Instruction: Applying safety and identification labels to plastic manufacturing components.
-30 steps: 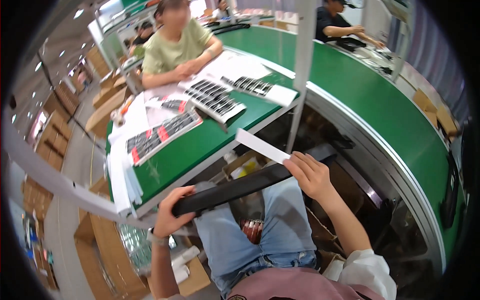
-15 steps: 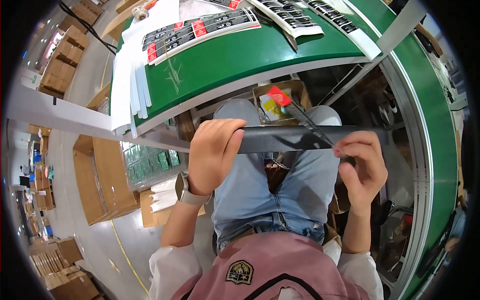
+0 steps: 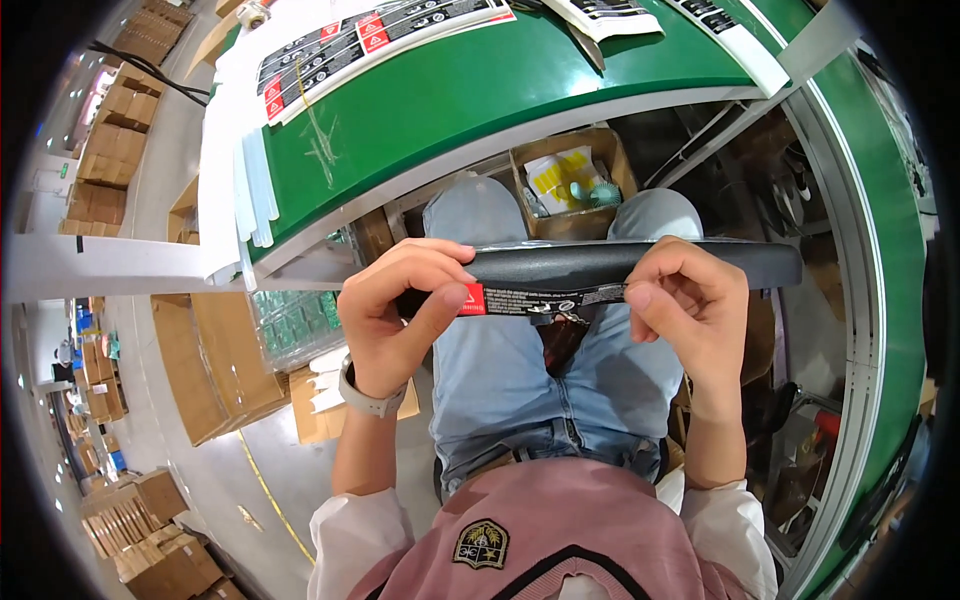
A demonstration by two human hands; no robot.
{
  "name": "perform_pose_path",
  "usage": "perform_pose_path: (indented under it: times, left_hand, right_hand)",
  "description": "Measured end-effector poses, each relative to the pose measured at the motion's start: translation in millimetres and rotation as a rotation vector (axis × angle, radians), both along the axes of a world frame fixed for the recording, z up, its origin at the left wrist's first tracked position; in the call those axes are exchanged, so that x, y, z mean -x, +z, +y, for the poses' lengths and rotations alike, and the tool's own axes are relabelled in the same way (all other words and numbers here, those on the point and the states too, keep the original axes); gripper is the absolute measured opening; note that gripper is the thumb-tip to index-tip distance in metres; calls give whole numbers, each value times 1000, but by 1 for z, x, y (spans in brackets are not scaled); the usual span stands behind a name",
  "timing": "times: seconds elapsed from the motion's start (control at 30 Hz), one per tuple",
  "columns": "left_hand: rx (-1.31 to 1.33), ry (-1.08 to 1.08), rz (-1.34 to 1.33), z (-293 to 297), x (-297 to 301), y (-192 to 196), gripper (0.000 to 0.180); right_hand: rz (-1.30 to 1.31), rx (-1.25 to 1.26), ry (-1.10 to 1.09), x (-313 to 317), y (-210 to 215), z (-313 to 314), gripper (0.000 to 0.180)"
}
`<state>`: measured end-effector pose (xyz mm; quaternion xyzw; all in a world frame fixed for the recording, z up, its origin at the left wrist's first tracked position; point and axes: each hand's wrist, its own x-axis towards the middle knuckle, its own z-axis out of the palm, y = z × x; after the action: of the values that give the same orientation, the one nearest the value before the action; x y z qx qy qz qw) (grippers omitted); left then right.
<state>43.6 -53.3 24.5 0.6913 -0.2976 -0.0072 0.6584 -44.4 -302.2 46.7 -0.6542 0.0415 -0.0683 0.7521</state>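
Note:
A long black bar (image 3: 570, 268) with a smooth curved surface lies crosswise above my knees. Along its near side runs a narrow label strip (image 3: 540, 300), black with pale print and a red left end. My left hand (image 3: 395, 310) is closed around the bar's left part, its thumb pressed on the red end of the strip. My right hand (image 3: 695, 310) pinches the strip's other end between thumb and index finger, close to the bar. Whether the strip's middle touches the bar, I cannot tell.
Sheets of black and red labels (image 3: 400, 38) lie on the green table (image 3: 440, 120), with scissors (image 3: 587, 47) near its edge. Beneath stands a cardboard box (image 3: 617, 160) holding a spiky teal item. To the left are a large carton (image 3: 225, 365) and clear-wrapped green items (image 3: 300, 325).
The strip, which stuck up from my right hand, now stretches level along the bar. My left thumb has come down on its red end, and my right hand has moved slightly left.

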Motion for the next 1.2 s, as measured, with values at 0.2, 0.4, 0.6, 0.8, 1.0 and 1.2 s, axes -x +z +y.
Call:
perform_pose_path:
  times: [0.2, 0.4, 0.6, 0.8, 1.0, 1.2]
  left_hand:
    - [-83, 116, 28, -5, 4, 5, 14]
    - [-194, 117, -99, -6, 1, 2, 16]
    - [-237, 119, -151, -5, 1, -1, 17]
    - [-280, 121, -194, -8, 0, 0, 20]
    - [-305, 105, -196, -3, -2, -3, 21]
    - [-400, 110, -229, -2, 1, -1, 25]
  right_hand:
    - [174, 256, -73, -5, 6, 9, 8]
    - [197, 389, -111, -6, 5, 13, 11]
    - [192, 388, -97, -5, 1, 14, 12]
    - [125, 422, -97, -5, 0, 13, 12]
    - [116, 454, -97, -5, -1, 17, 12]
    - [112, 454, -87, -6, -2, 17, 12]
